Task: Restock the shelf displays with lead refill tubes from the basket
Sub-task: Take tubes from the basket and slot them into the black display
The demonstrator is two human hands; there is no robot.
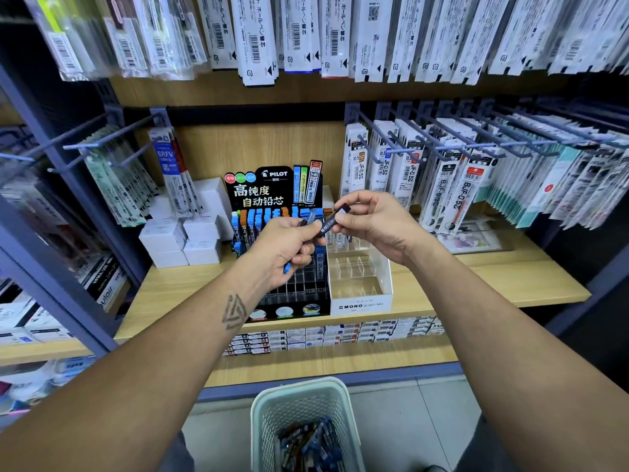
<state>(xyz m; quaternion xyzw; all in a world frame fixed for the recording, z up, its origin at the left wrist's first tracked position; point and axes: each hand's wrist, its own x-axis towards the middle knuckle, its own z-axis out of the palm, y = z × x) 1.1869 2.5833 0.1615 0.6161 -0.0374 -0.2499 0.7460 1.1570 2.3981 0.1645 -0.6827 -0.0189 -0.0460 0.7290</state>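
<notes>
lead refill tubes (308, 441) lie heaped in the pale basket (299, 396) on the floor. left hand (287, 247) grips several tubes, right hand (369, 221) pinches one dark tube (329, 223) above the black pilot display (292, 287), whose front slots stand free; the clear mono tray (360, 294) is just beside it.

Two hands up, left (287, 241) and right (369, 221). One dark tube (329, 223) pinched between them, several more bunched in the left, exact number unclear. Two displays on the shelf: one black Pilot rack (272, 189), one white Mono stand (360, 303). One basket (303, 400) below, tubes inside too jumbled to count.
</notes>
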